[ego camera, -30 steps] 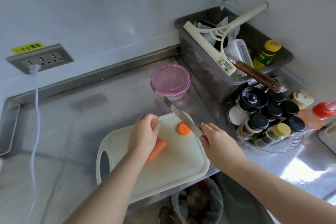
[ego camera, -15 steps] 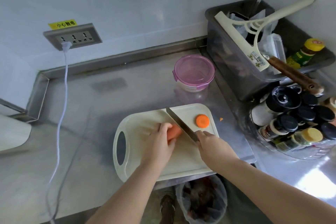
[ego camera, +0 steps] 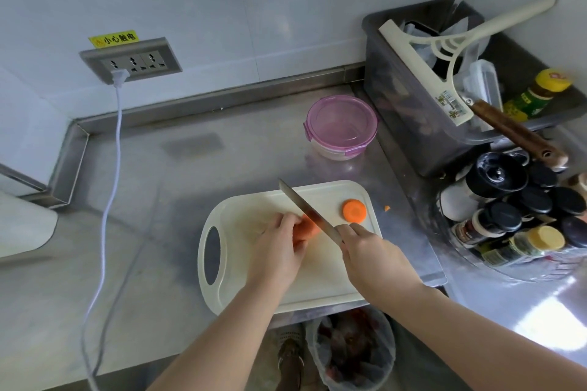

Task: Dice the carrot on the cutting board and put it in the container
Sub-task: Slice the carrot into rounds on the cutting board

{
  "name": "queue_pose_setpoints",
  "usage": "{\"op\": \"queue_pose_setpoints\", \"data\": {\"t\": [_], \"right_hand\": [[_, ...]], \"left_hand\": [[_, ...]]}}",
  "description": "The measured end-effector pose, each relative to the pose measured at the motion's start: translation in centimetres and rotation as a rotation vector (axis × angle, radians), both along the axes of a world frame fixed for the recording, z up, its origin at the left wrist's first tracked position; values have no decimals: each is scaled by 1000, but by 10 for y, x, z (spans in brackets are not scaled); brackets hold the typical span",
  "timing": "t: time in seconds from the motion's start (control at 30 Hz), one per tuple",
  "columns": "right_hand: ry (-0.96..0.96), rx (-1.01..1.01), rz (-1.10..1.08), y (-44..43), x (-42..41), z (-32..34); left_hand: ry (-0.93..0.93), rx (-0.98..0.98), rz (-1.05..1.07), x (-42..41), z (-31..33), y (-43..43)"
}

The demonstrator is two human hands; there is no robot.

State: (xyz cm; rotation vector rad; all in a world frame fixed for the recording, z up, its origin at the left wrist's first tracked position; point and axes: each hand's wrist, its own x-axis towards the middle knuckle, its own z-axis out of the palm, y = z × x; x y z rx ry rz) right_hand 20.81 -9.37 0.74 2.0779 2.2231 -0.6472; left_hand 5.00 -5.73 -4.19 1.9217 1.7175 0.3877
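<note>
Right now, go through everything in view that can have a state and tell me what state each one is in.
Carrot, mostly uncut, held on the cutting board by the left hand.
Carrot slice, cut off, lying flat on the board.
Knife, gripped by the right hand, blade across the carrot's end.
Container, pink lid on.
Plug, seated in the wall socket.

Two hands show: left hand (ego camera: 279, 247) and right hand (ego camera: 371, 254). There is one cutting board (ego camera: 317, 279), one knife (ego camera: 309, 213), one carrot (ego camera: 305, 227), one cut slice (ego camera: 354, 210), one tiny scrap (ego camera: 387, 208), one lidded container (ego camera: 341, 127), and one wall socket (ego camera: 131, 60) with one plug (ego camera: 119, 77).
</note>
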Motion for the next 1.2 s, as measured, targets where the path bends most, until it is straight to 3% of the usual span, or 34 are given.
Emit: {"op": "queue_pose_setpoints", "data": {"t": [0.4, 0.97, 1.13, 1.2], "right_hand": [[-139, -110, 51, 1, -8, 11], [-105, -237, 76, 26, -9, -17], [6, -147, -10, 28, -1, -13], [-62, -64, 33, 23, -1, -11]], "left_hand": [[23, 10, 14, 2, 1, -2], [13, 14, 8, 2, -4, 1], [-10, 13, 6, -1, -1, -4], [-42, 15, 10, -3, -1, -4]]}}
